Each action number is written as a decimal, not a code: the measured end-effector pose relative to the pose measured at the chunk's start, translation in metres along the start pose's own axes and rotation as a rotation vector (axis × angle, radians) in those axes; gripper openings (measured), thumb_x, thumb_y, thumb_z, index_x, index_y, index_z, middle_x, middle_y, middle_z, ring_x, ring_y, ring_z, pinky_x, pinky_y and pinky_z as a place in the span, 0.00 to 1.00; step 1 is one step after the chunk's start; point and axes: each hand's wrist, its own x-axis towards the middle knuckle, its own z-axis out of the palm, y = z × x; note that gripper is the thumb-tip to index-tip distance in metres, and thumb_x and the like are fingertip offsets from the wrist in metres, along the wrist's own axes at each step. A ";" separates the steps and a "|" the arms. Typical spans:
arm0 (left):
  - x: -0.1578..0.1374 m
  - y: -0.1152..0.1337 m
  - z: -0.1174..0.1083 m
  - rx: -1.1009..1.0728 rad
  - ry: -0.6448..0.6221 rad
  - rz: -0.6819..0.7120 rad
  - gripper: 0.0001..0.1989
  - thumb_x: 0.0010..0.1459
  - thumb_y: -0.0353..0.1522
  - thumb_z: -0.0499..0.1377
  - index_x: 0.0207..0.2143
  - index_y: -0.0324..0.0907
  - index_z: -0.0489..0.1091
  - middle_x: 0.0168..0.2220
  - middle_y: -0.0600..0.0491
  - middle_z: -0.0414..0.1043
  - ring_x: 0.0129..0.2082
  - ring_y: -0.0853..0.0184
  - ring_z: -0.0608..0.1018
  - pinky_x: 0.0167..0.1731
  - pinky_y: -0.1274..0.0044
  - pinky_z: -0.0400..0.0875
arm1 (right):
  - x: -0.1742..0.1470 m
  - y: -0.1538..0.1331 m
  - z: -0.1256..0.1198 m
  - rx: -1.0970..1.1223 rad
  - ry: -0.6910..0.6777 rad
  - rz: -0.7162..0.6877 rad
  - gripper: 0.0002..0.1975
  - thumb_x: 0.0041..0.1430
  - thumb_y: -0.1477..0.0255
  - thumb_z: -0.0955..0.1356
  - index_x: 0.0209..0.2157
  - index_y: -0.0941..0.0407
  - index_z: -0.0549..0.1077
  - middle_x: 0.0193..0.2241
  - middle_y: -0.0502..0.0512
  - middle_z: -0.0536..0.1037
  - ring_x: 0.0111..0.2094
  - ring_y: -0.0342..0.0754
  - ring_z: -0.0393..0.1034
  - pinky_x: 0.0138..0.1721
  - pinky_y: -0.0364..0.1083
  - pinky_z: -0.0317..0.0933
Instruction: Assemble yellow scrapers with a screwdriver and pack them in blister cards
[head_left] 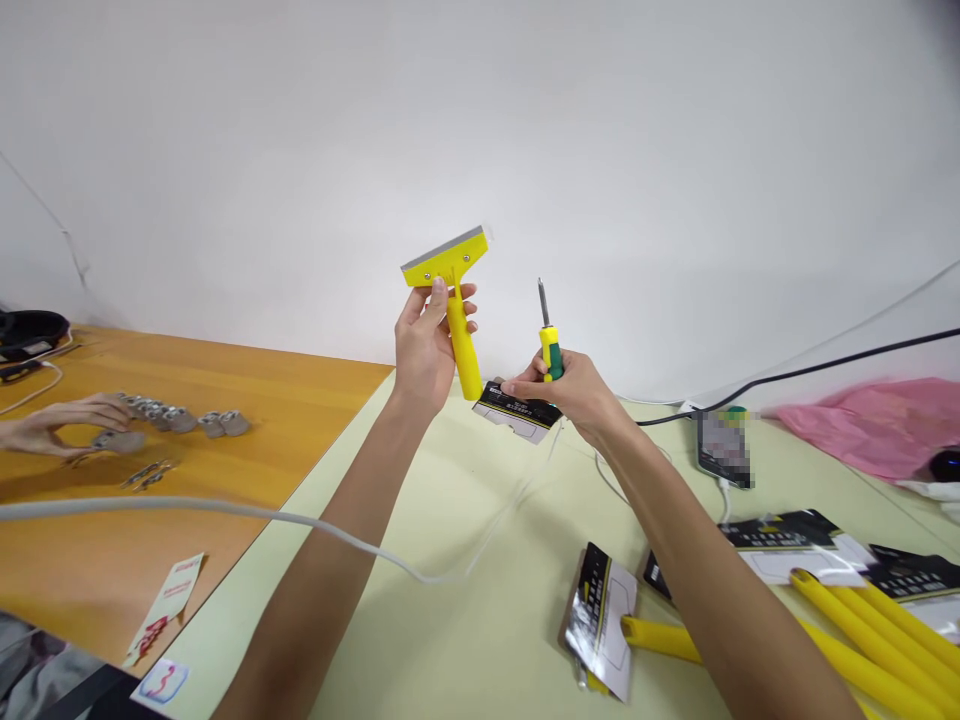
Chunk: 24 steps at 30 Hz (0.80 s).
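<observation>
My left hand (427, 345) grips a yellow scraper (465, 350) by its handle, just below the head. Its wide head tilts upward, with a grey blade edge on top and two screws in the face. To the right, my right hand (574, 385) is closed around a screwdriver (551, 345) with a yellow and green handle, its metal shaft pointing up. A black and white printed packet (521, 412) lies beneath the fingers of my right hand; whether they pinch it too, I cannot tell.
Black and white packets (604, 620) and several yellow handles (877, 640) lie at the lower right. A phone (724, 448) and pink plastic (877, 425) are farther back. A white cable (300, 518) crosses the front. Another person's hand (75, 420) touches metal parts (176, 418) on the orange table.
</observation>
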 end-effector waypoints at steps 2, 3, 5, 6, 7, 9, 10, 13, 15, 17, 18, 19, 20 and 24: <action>0.000 -0.001 0.000 0.005 -0.009 0.011 0.12 0.66 0.41 0.71 0.44 0.45 0.74 0.44 0.52 0.81 0.38 0.70 0.81 0.40 0.76 0.75 | 0.000 0.001 0.001 0.029 0.018 -0.001 0.37 0.28 0.59 0.89 0.27 0.52 0.62 0.31 0.52 0.84 0.33 0.50 0.75 0.36 0.48 0.64; 0.000 -0.001 0.001 0.006 -0.015 0.015 0.13 0.66 0.41 0.71 0.44 0.45 0.74 0.44 0.52 0.81 0.38 0.70 0.81 0.39 0.76 0.75 | 0.000 0.002 0.002 0.058 0.024 -0.003 0.37 0.28 0.60 0.89 0.27 0.52 0.62 0.30 0.51 0.83 0.33 0.50 0.76 0.36 0.49 0.65; -0.001 0.000 0.001 0.002 -0.030 0.028 0.13 0.66 0.41 0.71 0.43 0.45 0.73 0.44 0.52 0.81 0.38 0.70 0.81 0.39 0.76 0.76 | 0.001 0.004 0.004 0.139 0.026 0.000 0.38 0.27 0.61 0.89 0.27 0.51 0.61 0.29 0.50 0.82 0.34 0.51 0.76 0.38 0.50 0.67; -0.001 0.001 0.002 -0.002 -0.036 0.034 0.12 0.66 0.41 0.71 0.42 0.45 0.73 0.44 0.52 0.81 0.38 0.69 0.81 0.38 0.76 0.76 | 0.002 0.004 0.004 0.179 0.020 0.011 0.38 0.26 0.62 0.89 0.26 0.51 0.61 0.29 0.49 0.81 0.34 0.51 0.77 0.40 0.50 0.68; -0.001 0.003 0.002 -0.004 -0.041 0.036 0.12 0.67 0.41 0.71 0.42 0.45 0.73 0.44 0.51 0.81 0.38 0.69 0.81 0.38 0.76 0.76 | 0.002 0.005 0.005 0.214 0.015 0.028 0.38 0.25 0.64 0.90 0.26 0.51 0.61 0.28 0.49 0.81 0.35 0.51 0.77 0.41 0.50 0.68; -0.002 0.005 0.003 0.001 -0.042 0.033 0.12 0.68 0.41 0.70 0.42 0.46 0.73 0.44 0.51 0.81 0.38 0.68 0.81 0.37 0.76 0.76 | 0.003 0.006 0.006 0.271 0.003 0.070 0.38 0.24 0.66 0.90 0.26 0.51 0.62 0.29 0.50 0.82 0.38 0.53 0.78 0.43 0.50 0.69; -0.003 0.006 0.003 0.008 -0.043 0.029 0.11 0.68 0.41 0.69 0.42 0.46 0.73 0.44 0.51 0.81 0.39 0.68 0.82 0.37 0.76 0.76 | 0.003 0.007 0.006 0.289 -0.002 0.084 0.38 0.24 0.67 0.90 0.26 0.51 0.62 0.30 0.51 0.83 0.40 0.53 0.79 0.44 0.50 0.69; -0.004 0.008 0.005 0.026 -0.056 0.012 0.11 0.69 0.41 0.68 0.42 0.46 0.73 0.44 0.50 0.81 0.39 0.68 0.82 0.36 0.76 0.76 | 0.003 0.008 0.005 0.297 -0.017 0.082 0.37 0.27 0.67 0.90 0.28 0.51 0.63 0.35 0.53 0.85 0.40 0.52 0.78 0.44 0.50 0.68; -0.005 0.009 0.006 0.035 -0.073 0.007 0.10 0.69 0.41 0.68 0.43 0.45 0.74 0.43 0.50 0.81 0.38 0.68 0.82 0.36 0.76 0.76 | 0.001 0.007 0.004 0.275 -0.043 0.075 0.36 0.30 0.65 0.89 0.28 0.51 0.63 0.36 0.54 0.86 0.36 0.50 0.76 0.41 0.50 0.67; -0.006 0.010 0.007 0.047 -0.084 0.010 0.10 0.69 0.40 0.69 0.43 0.45 0.74 0.43 0.50 0.82 0.37 0.68 0.82 0.35 0.76 0.76 | -0.001 0.005 0.003 0.260 -0.085 0.077 0.35 0.33 0.65 0.89 0.29 0.52 0.62 0.38 0.55 0.87 0.35 0.49 0.76 0.39 0.50 0.67; -0.005 0.010 0.007 0.054 -0.082 0.012 0.10 0.69 0.40 0.69 0.42 0.45 0.74 0.43 0.50 0.82 0.36 0.68 0.82 0.35 0.76 0.76 | -0.003 0.003 0.002 0.252 -0.106 0.073 0.35 0.35 0.65 0.88 0.30 0.52 0.62 0.39 0.55 0.87 0.35 0.49 0.76 0.40 0.50 0.67; -0.005 0.009 0.007 0.061 -0.076 0.013 0.11 0.68 0.40 0.69 0.42 0.45 0.74 0.43 0.50 0.82 0.36 0.69 0.82 0.35 0.76 0.76 | -0.004 0.001 0.001 0.238 -0.125 0.067 0.34 0.37 0.67 0.88 0.30 0.52 0.61 0.41 0.56 0.88 0.36 0.50 0.77 0.40 0.50 0.68; -0.005 0.009 0.007 0.068 -0.068 0.011 0.11 0.68 0.40 0.69 0.42 0.45 0.73 0.43 0.50 0.82 0.36 0.69 0.82 0.35 0.76 0.76 | -0.006 0.000 0.000 0.219 -0.143 0.059 0.33 0.39 0.68 0.87 0.30 0.52 0.61 0.43 0.56 0.88 0.37 0.50 0.78 0.40 0.50 0.68; -0.004 0.007 0.006 0.074 -0.066 0.020 0.11 0.69 0.40 0.69 0.41 0.45 0.73 0.43 0.50 0.82 0.37 0.69 0.81 0.35 0.77 0.76 | -0.007 -0.002 0.000 0.123 -0.183 0.028 0.29 0.42 0.70 0.85 0.31 0.52 0.61 0.43 0.57 0.89 0.37 0.50 0.79 0.41 0.50 0.69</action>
